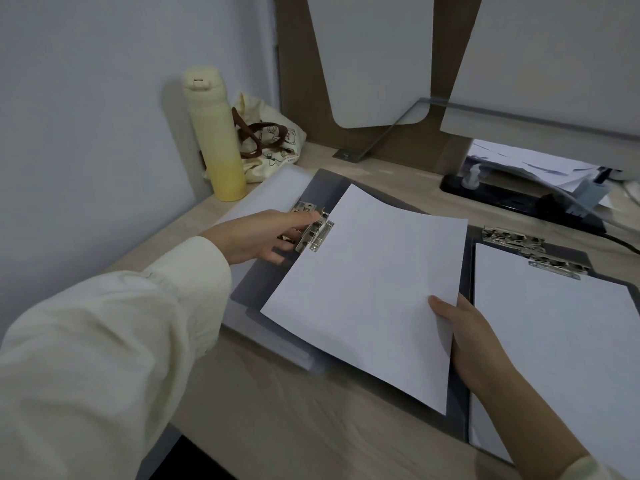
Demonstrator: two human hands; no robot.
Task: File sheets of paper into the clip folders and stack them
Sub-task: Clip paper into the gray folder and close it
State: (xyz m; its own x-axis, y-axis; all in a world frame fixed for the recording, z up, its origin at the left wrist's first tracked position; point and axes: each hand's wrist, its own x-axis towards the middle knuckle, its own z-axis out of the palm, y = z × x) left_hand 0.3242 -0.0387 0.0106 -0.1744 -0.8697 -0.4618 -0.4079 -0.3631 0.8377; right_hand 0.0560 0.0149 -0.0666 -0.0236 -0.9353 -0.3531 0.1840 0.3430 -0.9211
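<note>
Desk (277, 410), folder clip (313, 230) pinched, sheet (367, 289) held

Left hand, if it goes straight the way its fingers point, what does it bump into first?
The metal clip of the grey clip folder. The left hand seems to touch it with its fingers right now; just beyond lies the white sheet, though depth is unclear.

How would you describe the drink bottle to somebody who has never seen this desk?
Look at the wooden desk, at its far left corner against the wall. There the bottle stands upright beside a cloth bag with brown handles. It alone is tall and yellow, pale at the cap and deeper at the base.
</note>
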